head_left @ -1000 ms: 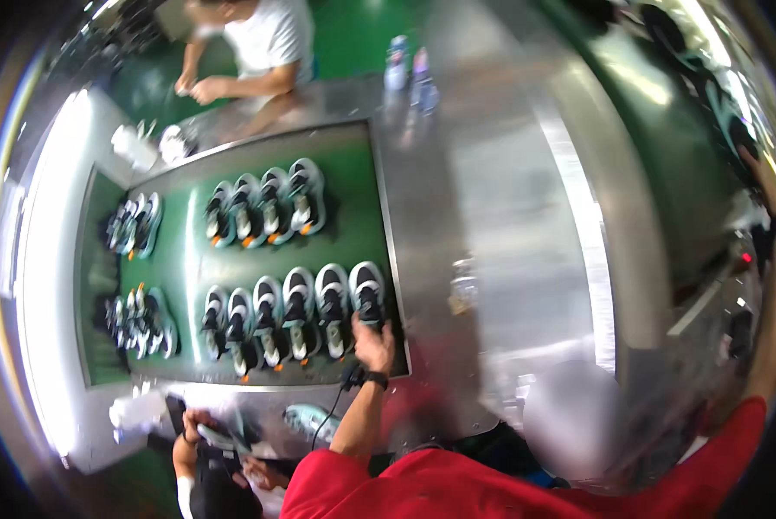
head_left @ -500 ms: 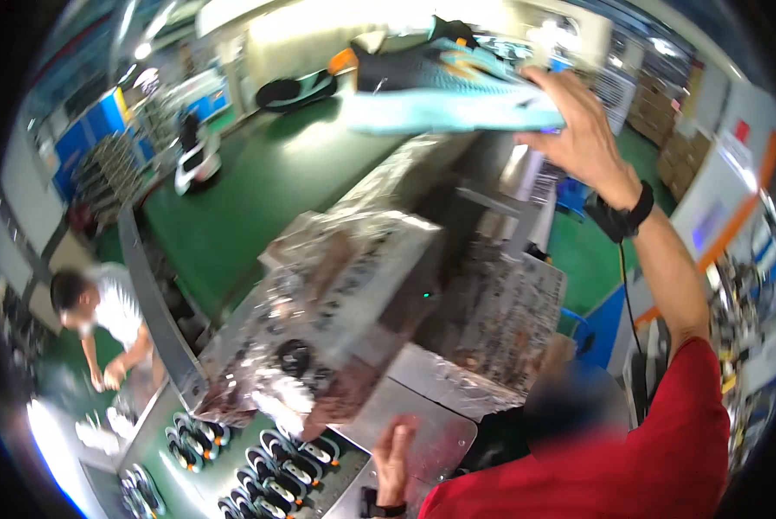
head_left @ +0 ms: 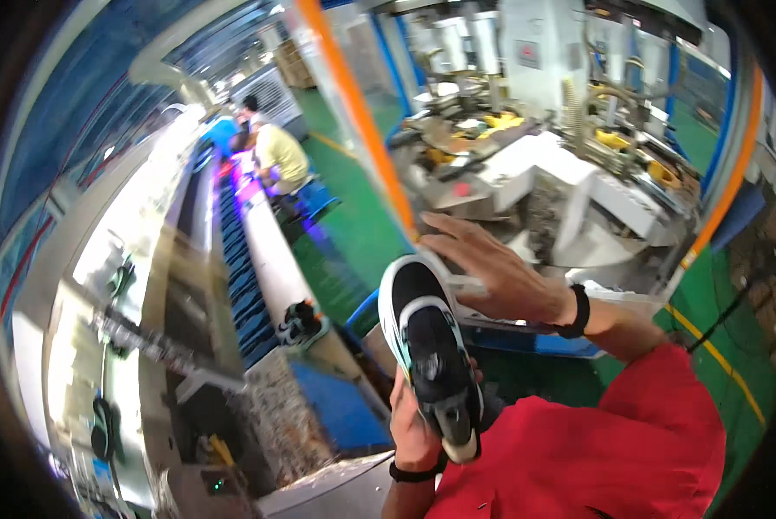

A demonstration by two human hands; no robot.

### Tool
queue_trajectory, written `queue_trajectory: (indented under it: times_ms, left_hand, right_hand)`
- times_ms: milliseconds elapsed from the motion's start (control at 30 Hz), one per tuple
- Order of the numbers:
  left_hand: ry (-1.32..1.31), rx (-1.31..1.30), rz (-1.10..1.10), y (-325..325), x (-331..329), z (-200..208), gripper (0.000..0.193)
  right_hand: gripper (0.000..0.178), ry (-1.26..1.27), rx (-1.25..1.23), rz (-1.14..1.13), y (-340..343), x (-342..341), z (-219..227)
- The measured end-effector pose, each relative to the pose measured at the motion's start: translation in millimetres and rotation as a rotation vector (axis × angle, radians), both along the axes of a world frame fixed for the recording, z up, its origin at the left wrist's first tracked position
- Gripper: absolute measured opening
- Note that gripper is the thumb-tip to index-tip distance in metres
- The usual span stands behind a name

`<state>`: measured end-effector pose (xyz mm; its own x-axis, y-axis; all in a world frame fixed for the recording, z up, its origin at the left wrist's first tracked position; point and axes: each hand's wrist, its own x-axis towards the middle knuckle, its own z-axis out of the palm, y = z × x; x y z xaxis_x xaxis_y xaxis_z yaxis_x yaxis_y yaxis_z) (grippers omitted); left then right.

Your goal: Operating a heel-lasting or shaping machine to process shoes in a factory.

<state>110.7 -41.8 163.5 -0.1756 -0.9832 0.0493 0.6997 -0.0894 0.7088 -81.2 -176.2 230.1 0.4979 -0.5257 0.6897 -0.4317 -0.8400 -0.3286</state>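
A black sneaker (head_left: pixel 434 350) with a white sole edge and a pale band across its upper is held upright, toe up, in front of my red shirt. My left hand (head_left: pixel 412 424) wraps round its lower side near the heel. Beside the toe, my right hand (head_left: pixel 500 272) has its fingers stretched out with nothing in them. Whether its fingertips touch the shoe, I cannot tell. Black bands circle both wrists.
Left of me, a long conveyor line (head_left: pixel 271 251) carries a row of dark pieces, with another shoe (head_left: pixel 301 320) at its near end. Two people sit farther along, one in a yellow shirt (head_left: pixel 282 156). Ahead stands a machine (head_left: pixel 544 164) behind an orange-edged frame (head_left: pixel 362 112).
My view has swung to the right. Earlier my right hand held a light-blue and black shoe high up; now it is free, and a shoe is in my left hand, which was empty.
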Motion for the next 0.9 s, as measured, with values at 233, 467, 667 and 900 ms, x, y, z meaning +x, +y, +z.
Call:
queue_trajectory:
  times_ms: [233, 467, 667, 900]
  left_hand:
    - [-0.407, -0.242, 0.05, -116.8, -181.4, -7.4, 0.063]
    - [-0.568, -0.254, -0.39, -197.5, -350.4, -51.1, 0.066]
    - [-1.091, -0.438, -0.191, -352.2, -495.1, -120.2, 0.058]
    - [-1.554, -0.249, -0.051, -465.0, -565.9, -180.1, 0.085]
  right_hand:
    - [0.087, -0.882, 0.768, -0.067, 33.1, -158.7, -74.9]
    - [0.06, -1.142, 0.583, -0.709, 31.7, -327.2, -137.0]
    - [0.059, -1.157, 0.378, -1.037, 47.4, -414.9, -120.5]
    - [0.059, -1.11, 0.4, -1.353, 64.2, -433.6, -117.0]
